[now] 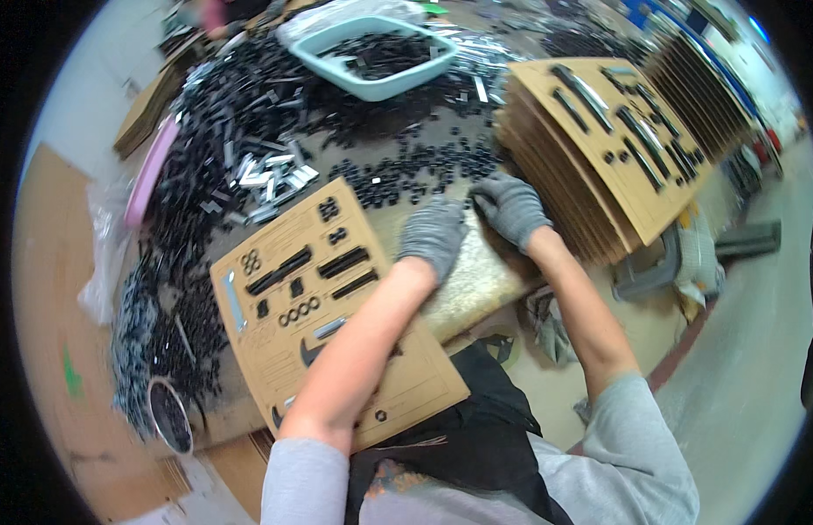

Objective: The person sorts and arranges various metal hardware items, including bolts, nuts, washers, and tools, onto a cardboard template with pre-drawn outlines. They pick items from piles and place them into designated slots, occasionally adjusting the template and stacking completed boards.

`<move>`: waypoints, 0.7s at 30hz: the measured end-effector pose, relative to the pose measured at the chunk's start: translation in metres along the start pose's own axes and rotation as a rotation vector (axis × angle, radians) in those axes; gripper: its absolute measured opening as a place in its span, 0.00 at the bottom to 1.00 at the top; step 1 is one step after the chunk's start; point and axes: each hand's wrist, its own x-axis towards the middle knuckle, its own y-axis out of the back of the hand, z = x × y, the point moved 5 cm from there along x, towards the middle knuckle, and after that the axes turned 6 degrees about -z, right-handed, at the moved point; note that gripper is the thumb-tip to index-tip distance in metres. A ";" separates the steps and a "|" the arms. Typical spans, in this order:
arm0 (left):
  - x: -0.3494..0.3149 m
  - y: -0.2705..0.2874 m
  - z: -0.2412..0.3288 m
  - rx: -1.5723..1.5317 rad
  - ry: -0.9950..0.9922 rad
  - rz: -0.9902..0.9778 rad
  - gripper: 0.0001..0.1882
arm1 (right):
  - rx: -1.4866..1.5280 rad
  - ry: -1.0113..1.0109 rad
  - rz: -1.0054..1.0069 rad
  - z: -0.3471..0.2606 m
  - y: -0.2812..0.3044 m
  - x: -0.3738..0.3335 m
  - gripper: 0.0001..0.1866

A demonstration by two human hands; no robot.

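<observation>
My left hand (434, 234), in a grey glove, is bent over the worn pale tabletop (476, 276) with its fingers curled together. Close on its right, my right hand (513, 210) wears the same kind of glove, its fingers drawn in toward the left one. What either hand grips is hidden or too small to name. Small black pieces (424, 171) lie scattered just beyond the fingertips. Under my left forearm rests a brown cardboard sheet (406, 381), with black strips (343, 262), black rings (299, 311) and a silver tube (329, 328) on it.
A tall stack of cardboard sheets (555, 166) with parts on top stands at the right. Heaps of black parts (249, 96) and loose silver pieces (275, 179) cover the left and back. A pale blue basin (371, 87) of black parts sits at the far side.
</observation>
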 end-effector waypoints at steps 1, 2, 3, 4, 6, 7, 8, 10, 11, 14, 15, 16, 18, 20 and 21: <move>0.006 -0.003 0.004 0.014 -0.010 -0.026 0.15 | 0.005 0.031 -0.052 -0.011 0.007 -0.003 0.11; 0.014 -0.008 0.008 0.028 -0.018 -0.061 0.14 | 0.014 0.059 -0.107 -0.019 0.009 -0.008 0.11; 0.017 -0.015 0.007 0.051 0.014 -0.066 0.13 | 0.026 0.078 -0.116 -0.024 0.008 -0.010 0.11; 0.020 -0.022 0.004 0.066 0.036 -0.076 0.12 | 0.031 0.086 -0.124 -0.023 0.006 -0.011 0.11; 0.008 -0.011 0.012 0.162 0.034 -0.133 0.12 | -0.082 0.061 -0.151 -0.022 0.001 -0.012 0.09; -0.007 0.004 0.011 0.184 0.066 -0.173 0.11 | -0.120 0.096 -0.167 -0.028 -0.002 -0.012 0.09; -0.027 0.030 0.009 0.098 0.088 -0.147 0.11 | -0.156 0.124 -0.182 -0.035 -0.003 -0.014 0.08; -0.078 0.085 -0.010 -0.075 0.108 -0.098 0.11 | -0.086 0.084 -0.231 -0.040 -0.003 -0.017 0.09; -0.106 0.102 -0.030 -0.130 0.077 -0.005 0.12 | 0.022 0.024 -0.268 -0.040 -0.004 -0.018 0.09; -0.192 0.154 -0.098 -0.159 0.182 0.093 0.12 | 0.650 -0.171 -0.422 -0.074 -0.011 -0.017 0.11; -0.219 0.168 -0.114 -0.166 0.240 0.153 0.12 | 0.625 0.008 -0.360 -0.104 -0.010 -0.012 0.11; -0.236 0.176 -0.130 -0.122 0.276 0.146 0.11 | 0.597 0.174 -0.291 -0.134 -0.010 -0.011 0.11; -0.255 0.180 -0.152 -0.070 0.309 0.111 0.10 | 0.593 0.229 -0.387 -0.207 -0.010 -0.014 0.11; -0.273 0.183 -0.163 -0.061 0.325 0.079 0.11 | 0.399 0.459 -0.427 -0.268 -0.034 -0.013 0.09; -0.275 0.179 -0.167 0.001 0.276 0.069 0.11 | 0.282 0.564 -0.362 -0.291 -0.043 -0.013 0.09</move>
